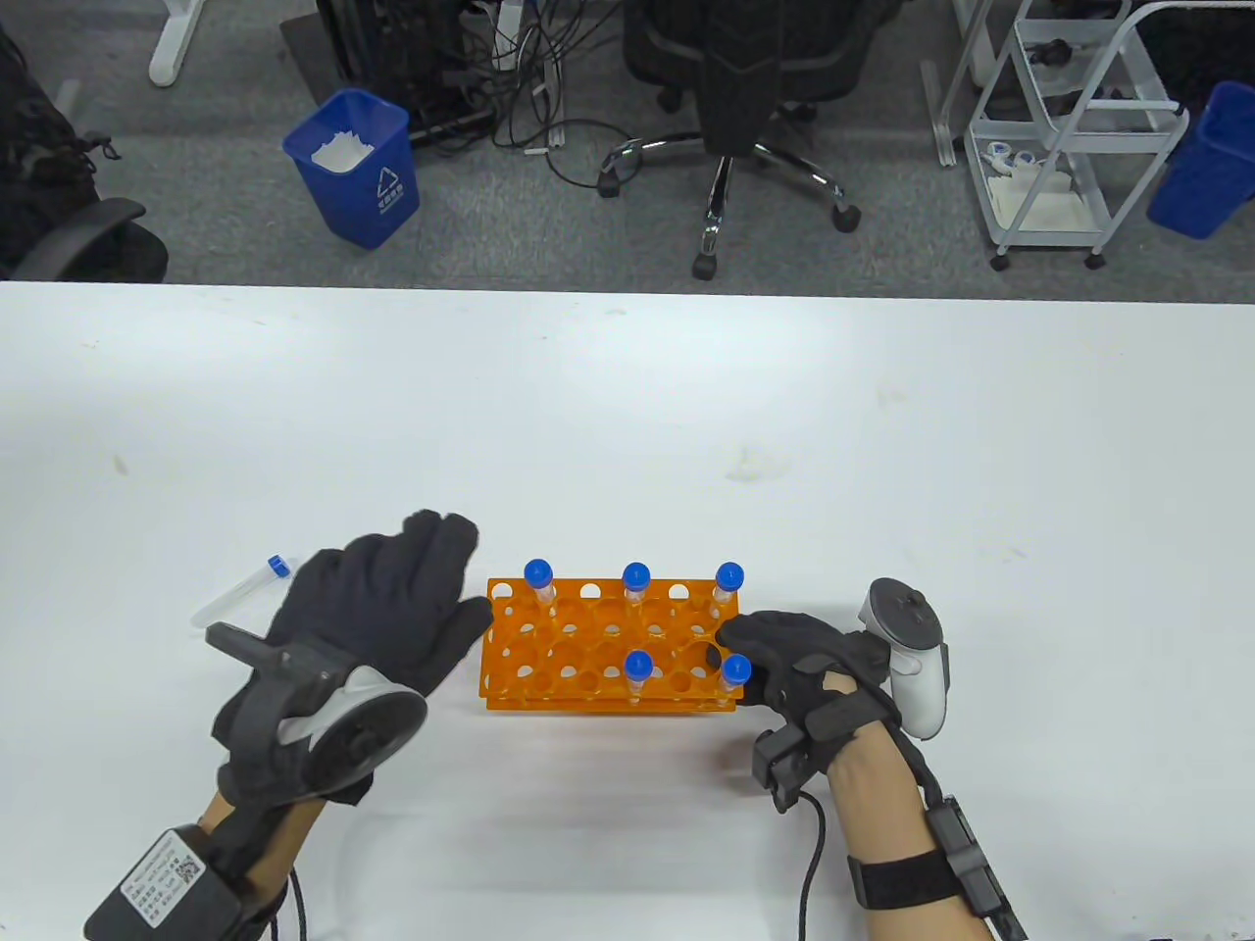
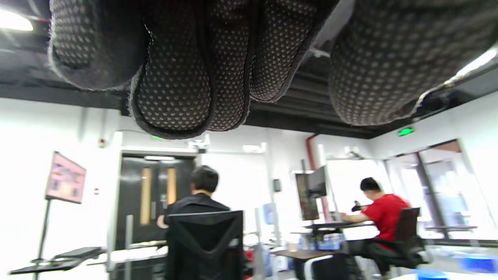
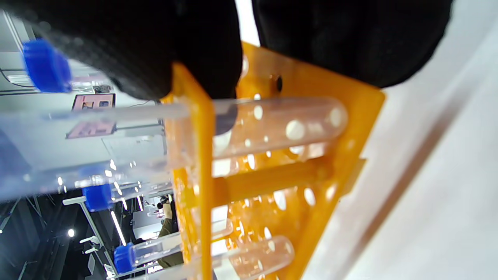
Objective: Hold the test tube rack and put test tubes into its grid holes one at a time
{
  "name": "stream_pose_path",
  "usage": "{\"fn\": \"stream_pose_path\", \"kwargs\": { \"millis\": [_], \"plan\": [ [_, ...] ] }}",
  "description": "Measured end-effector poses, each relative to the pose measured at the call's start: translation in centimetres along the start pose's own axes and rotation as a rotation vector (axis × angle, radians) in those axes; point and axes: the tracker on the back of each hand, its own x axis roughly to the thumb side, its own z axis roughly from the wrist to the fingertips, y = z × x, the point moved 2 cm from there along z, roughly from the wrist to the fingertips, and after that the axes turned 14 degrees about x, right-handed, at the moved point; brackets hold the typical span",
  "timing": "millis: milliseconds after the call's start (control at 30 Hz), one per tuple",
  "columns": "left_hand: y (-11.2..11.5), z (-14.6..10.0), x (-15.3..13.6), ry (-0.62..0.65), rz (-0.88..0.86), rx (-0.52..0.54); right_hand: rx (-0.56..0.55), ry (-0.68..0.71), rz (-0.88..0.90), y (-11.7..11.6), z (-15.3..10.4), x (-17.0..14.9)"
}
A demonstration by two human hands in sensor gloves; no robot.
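Note:
The orange test tube rack (image 1: 588,647) stands on the white table (image 1: 627,412) with several blue-capped tubes upright in it, three in the far row (image 1: 636,578) and two in the near row (image 1: 638,668). My right hand (image 1: 775,655) grips the rack's right end. In the right wrist view its fingers (image 3: 175,50) press on the rack's top plate (image 3: 194,163) beside a tube (image 3: 272,120). My left hand (image 1: 422,598) is open, palm down and empty beside the rack's left end. Its fingers (image 2: 186,77) hold nothing. A loose tube (image 1: 235,596) lies left of it.
Beyond the table's far edge stand a blue bin (image 1: 358,167), an office chair (image 1: 735,108) and a white cart (image 1: 1064,127). The left wrist view looks out at the room with two seated people (image 2: 381,217).

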Motion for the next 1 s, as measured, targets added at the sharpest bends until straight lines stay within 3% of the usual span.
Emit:
{"fn": "stream_pose_path", "kwargs": {
  "millis": [267, 533, 733, 1000],
  "plan": [
    [4.8, -1.6, -7.9, -0.182, 0.124, -0.178, 0.006, 0.003, 0.001, 0.0, 0.0, 0.0],
    [12.6, -5.1, -14.7, -0.309, 0.194, -0.464, 0.005, 0.005, -0.002, 0.0, 0.0, -0.1],
    [17.1, -8.6, -17.1, -0.397, 0.217, -0.595, 0.002, -0.001, -0.002, 0.0, 0.0, -0.2],
    [20.8, -11.6, -18.3, -0.41, 0.294, -0.828, 0.005, -0.002, -0.013, -0.1, 0.1, -0.2]
  ]
}}
